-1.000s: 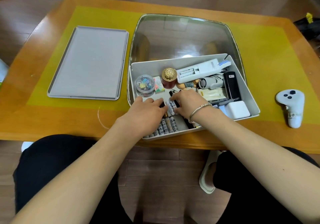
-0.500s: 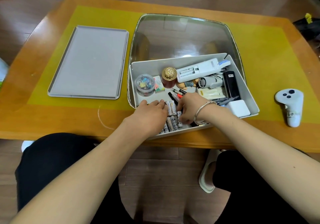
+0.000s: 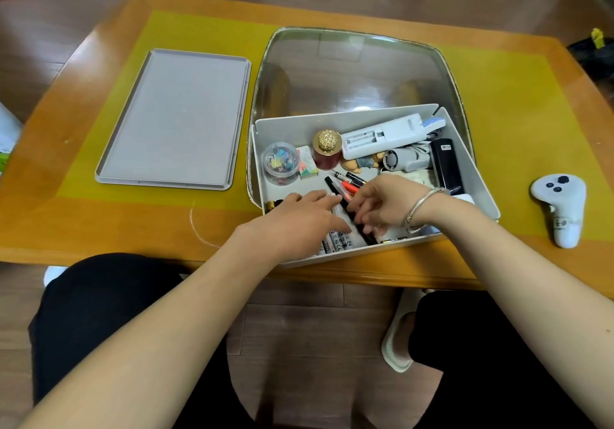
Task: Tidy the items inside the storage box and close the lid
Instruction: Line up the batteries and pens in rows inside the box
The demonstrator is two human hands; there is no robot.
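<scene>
Fingers of the left hand (image 3: pixel 299 221) lay fairly straight across a row of batteries (image 3: pixel 337 241) in the near part of the storage box (image 3: pixel 478 189), pressing rather than holding. The right hand (image 3: pixel 382 206) hovered beside it with fingers loosely curled over a black pen (image 3: pixel 357 221); whether that grip had actually closed on the pen could not be told.

Farther in sat a tub of clips (image 3: pixel 280 162), a gold-capped bottle (image 3: pixel 327 149), a white remote (image 3: pixel 385 136) and a black device (image 3: pixel 447 166), all loosely heaped. The lid (image 3: pixel 172 119) lay on the worktop (image 3: pixel 498 103), well apart to the left of the box.

Risks seemed modest: the batteries could roll out of line once the palm lifted, and the tall bottle or the propped remote might stand proud of the rim and stop the lid seating.
</scene>
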